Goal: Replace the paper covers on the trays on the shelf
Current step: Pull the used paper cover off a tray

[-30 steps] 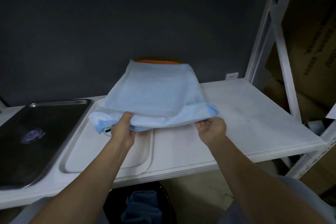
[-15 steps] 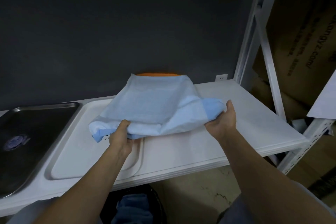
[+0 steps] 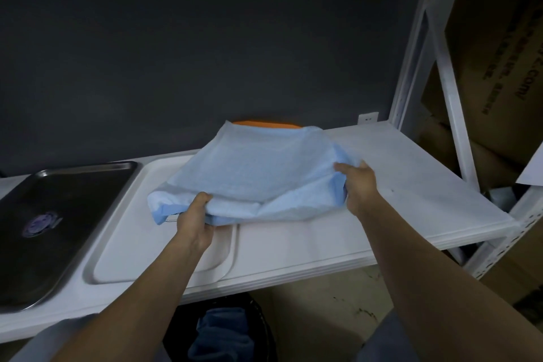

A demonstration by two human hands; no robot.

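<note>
A light blue paper cover (image 3: 258,173) is draped over an orange tray (image 3: 266,124), of which only the far rim shows. My left hand (image 3: 195,219) grips the cover's near left edge. My right hand (image 3: 360,184) grips its bunched right edge. The cover's near part hangs above a white tray (image 3: 141,232) lying flat on the white shelf (image 3: 411,185). A bare steel tray (image 3: 50,223) lies at the left end of the shelf.
White shelf uprights (image 3: 423,53) stand at the right, with cardboard boxes (image 3: 499,73) behind them. A dark bin holding blue material (image 3: 223,332) sits under the shelf. A dark wall (image 3: 191,38) backs the shelf.
My right hand has slid from the cover's near right corner up along its right side and bunched the edge there. My left hand keeps its grip. The view has shifted right.
</note>
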